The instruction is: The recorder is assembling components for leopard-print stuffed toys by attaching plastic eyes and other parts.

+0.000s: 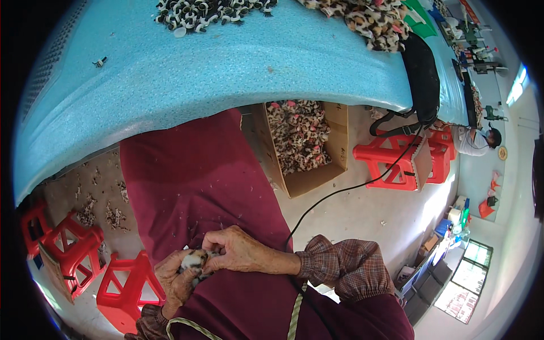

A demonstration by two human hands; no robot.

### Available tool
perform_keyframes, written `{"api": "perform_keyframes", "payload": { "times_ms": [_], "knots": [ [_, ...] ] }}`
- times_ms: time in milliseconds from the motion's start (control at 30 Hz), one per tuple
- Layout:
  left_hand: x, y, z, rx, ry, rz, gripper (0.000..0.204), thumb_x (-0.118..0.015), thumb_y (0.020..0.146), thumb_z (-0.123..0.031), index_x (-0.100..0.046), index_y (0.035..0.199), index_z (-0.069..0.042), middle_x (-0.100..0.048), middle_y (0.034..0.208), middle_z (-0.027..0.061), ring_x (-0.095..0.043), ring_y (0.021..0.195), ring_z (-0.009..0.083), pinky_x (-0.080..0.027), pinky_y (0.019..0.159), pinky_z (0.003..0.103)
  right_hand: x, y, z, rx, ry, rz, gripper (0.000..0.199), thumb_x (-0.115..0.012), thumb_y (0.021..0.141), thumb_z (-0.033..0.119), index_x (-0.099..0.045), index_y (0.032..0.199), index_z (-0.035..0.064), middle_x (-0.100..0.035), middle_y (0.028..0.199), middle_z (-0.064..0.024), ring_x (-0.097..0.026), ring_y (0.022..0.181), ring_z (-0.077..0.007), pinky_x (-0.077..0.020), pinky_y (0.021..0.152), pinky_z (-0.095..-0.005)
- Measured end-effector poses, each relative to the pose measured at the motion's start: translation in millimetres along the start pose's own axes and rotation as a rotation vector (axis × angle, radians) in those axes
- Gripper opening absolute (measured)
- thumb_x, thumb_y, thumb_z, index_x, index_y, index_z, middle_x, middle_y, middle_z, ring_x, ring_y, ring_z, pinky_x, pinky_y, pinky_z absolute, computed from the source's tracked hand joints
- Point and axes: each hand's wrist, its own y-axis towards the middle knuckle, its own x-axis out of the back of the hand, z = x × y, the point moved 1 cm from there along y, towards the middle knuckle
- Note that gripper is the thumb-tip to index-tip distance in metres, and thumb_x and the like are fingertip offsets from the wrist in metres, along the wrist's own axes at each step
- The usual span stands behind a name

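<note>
Ahead of both grips the blue counter (226,73) carries heaps of leopard-print pieces (374,20), and a cardboard box (309,181) of them stands on the floor ahead-right, within reach. The left hand (177,279) cups a small spotted fabric piece (194,259) over the maroon apron (198,175), steadying it. The right hand (241,249) pinches its top from the other side, both grips closed on it.

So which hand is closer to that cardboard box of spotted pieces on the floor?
Right. The right hand lies on the lap below the cardboard box; the left hand sits farther down and left.
</note>
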Motion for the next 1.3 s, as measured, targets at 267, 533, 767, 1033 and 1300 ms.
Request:
{"api": "perform_keyframes", "payload": {
  "times_ms": [267, 533, 767, 1033, 1300],
  "knots": [
    [1.6, -2.1, 10.9, 0.038, 0.024, -0.054, 0.023, -0.069, 0.069, -0.011, -0.065, 0.088, 0.000, -0.066, 0.073, 0.0055, -0.060, 0.066, 0.0104, -0.049, 0.061, 0.026, -5.9, -6.2, 0.0, -0.005, 0.153, -0.027, 0.021, -0.075, 0.069, 0.011, -0.060, 0.081, 0.0016, -0.059, 0.065, -0.0019, -0.052, 0.063, -0.0068, -0.0421, 0.055, -0.0245],
    [1.4, -0.2, 24.9, 0.391, -0.102, 0.063, 0.037, -0.071, 0.078, -0.009, -0.061, 0.114, -0.006, -0.066, 0.098, 0.0115, -0.064, 0.090, 0.0175, -0.052, 0.079, 0.028, -9.4, 0.6, -10.2, -0.046, 0.208, 0.092, 0.019, -0.074, 0.077, 0.012, -0.061, 0.084, 0.0012, -0.056, 0.069, 0.0031, -0.048, 0.067, -0.0035, -0.0395, 0.057, -0.0217],
    [-8.1, 32.3, -6.8, 0.081, -0.161, -0.100, 0.033, -0.064, 0.071, -0.002, -0.065, 0.104, -0.002, -0.065, 0.086, 0.0019, -0.057, 0.076, 0.0083, -0.048, 0.070, 0.024, 34.5, 15.1, 5.8, -0.161, 0.437, 0.047, 0.016, -0.057, 0.088, 0.012, -0.063, 0.101, 0.0031, -0.064, 0.088, 0.0000, -0.058, 0.080, -0.0062, -0.0473, 0.068, -0.0196],
    [-14.9, 36.4, -3.1, 0.139, -0.674, 0.047, 0.026, -0.064, 0.086, -0.008, -0.060, 0.110, -0.001, -0.064, 0.094, 0.0022, -0.060, 0.082, 0.0094, -0.051, 0.076, 0.024, 31.7, 22.6, 15.4, -0.010, 0.427, 0.033, 0.016, -0.063, 0.083, 0.001, -0.060, 0.098, -0.0004, -0.063, 0.086, -0.0040, -0.061, 0.075, -0.0081, -0.0496, 0.065, -0.0196],
    [-40.2, -0.6, -24.4, 0.157, -0.837, 0.410, 0.046, -0.072, 0.075, -0.001, -0.054, 0.118, -0.003, -0.065, 0.105, 0.0084, -0.064, 0.094, 0.0173, -0.053, 0.085, 0.031, 22.8, -5.3, 19.2, 0.165, 0.426, -0.150, 0.013, -0.061, 0.076, -0.007, -0.058, 0.086, 0.0010, -0.061, 0.080, -0.0007, -0.057, 0.071, -0.0049, -0.0460, 0.065, -0.0174]
  ]
}}
